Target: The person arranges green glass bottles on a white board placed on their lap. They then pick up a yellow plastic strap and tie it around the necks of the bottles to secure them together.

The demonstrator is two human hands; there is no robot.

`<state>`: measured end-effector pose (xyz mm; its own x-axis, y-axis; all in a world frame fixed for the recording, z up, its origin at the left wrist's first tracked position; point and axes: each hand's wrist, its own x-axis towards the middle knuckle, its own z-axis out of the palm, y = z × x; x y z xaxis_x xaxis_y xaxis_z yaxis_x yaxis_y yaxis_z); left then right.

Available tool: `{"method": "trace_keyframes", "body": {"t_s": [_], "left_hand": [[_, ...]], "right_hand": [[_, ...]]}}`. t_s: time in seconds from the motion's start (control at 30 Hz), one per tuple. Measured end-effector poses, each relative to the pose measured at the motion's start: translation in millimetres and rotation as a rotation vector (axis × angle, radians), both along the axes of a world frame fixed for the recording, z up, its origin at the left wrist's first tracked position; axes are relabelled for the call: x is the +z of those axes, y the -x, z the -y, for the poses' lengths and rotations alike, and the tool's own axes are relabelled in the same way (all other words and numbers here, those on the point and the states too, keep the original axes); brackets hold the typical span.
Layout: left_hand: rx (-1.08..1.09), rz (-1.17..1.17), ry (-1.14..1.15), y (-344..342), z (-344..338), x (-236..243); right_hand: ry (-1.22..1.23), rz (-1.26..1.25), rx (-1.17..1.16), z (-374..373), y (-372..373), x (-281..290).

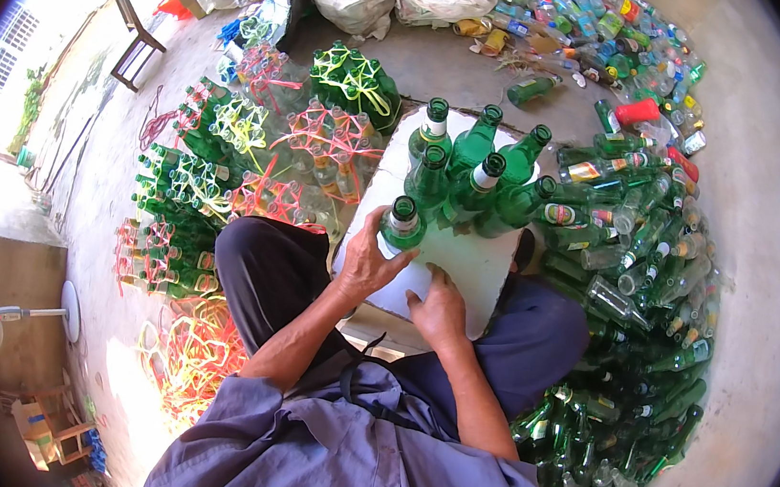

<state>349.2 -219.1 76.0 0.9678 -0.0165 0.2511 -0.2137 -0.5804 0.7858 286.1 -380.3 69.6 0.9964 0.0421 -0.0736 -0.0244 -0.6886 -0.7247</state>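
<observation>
Shirt [326, 467] closest, left grip [363, 265] pinching a green bottle [401, 232] beside the six-bottle cluster [466, 196], right grip [441, 313] spread; probably grouping, so next needs gentle release.

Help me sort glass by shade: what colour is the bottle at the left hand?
Green: the bottle at the left hand, seen best in the head view.
</observation>
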Motion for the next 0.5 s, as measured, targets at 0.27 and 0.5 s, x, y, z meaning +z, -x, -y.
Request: {"method": "trace_keyframes", "body": {"t_s": [0.27, 0.5], "left_hand": [[-0.154, -0.439, 0.886, -6, -28, -4], [-0.04, -0.423, 1.049, -52, -21, -30]], "right_hand": [[-0.528, 0.073, -0.199, 7, -22, -17], [-1.072, -0.244, -0.484, -8, -61, -3]]}}
